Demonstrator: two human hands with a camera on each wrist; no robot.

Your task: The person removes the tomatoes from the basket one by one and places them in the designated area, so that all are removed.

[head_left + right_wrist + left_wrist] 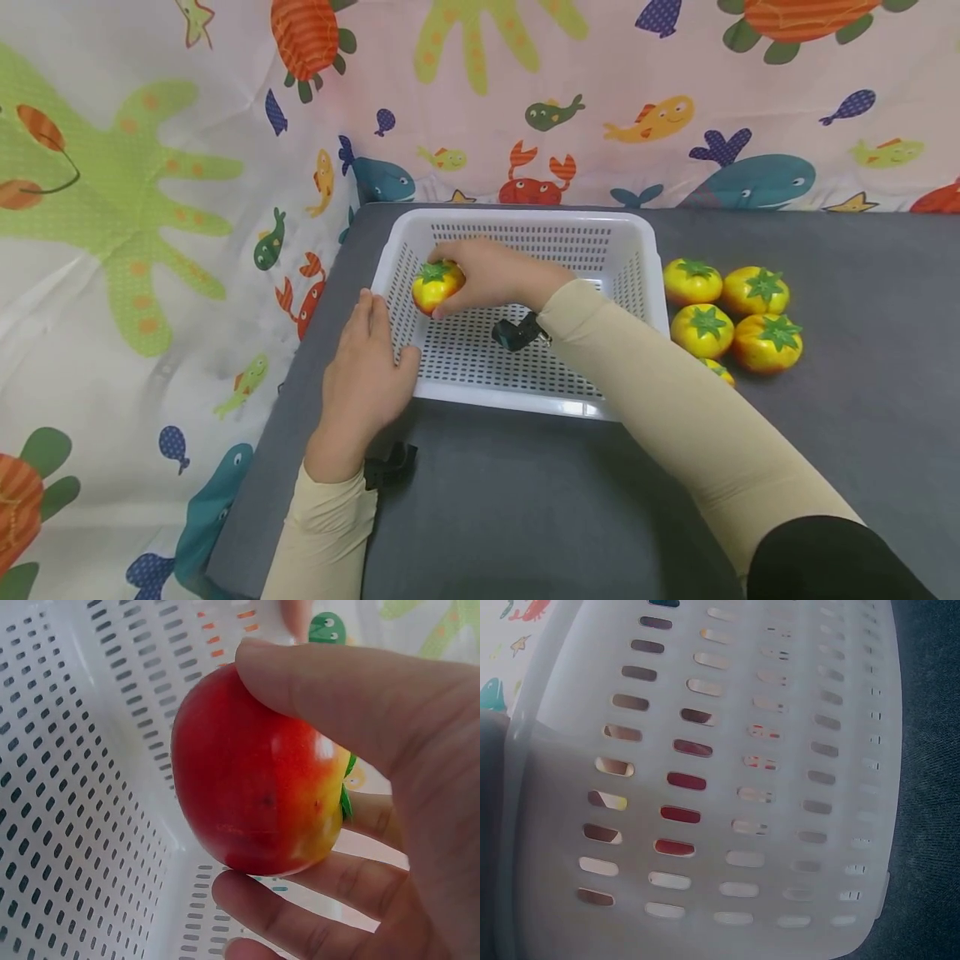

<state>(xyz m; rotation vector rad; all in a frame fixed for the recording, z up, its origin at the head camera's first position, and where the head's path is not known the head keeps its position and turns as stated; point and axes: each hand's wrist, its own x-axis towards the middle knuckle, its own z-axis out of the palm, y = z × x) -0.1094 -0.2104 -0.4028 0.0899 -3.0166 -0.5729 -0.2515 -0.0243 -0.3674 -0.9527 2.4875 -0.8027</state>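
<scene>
My right hand reaches into a white perforated plastic basket and grips a yellow-and-red tomato with a green leafy top, near the left wall. In the right wrist view the thumb presses one side of the tomato and fingers support the other; its red underside faces the camera. My left hand rests at the basket's left rim near the front corner, fingers straight and thumb spread. The left wrist view shows the slotted basket wall close up, with patches of red seen through the slots.
Right of the basket several similar tomatoes sit grouped on the dark grey table; the forearm partly hides one. A curtain printed with sea animals stands behind and to the left. A black strap piece hangs below the right wrist.
</scene>
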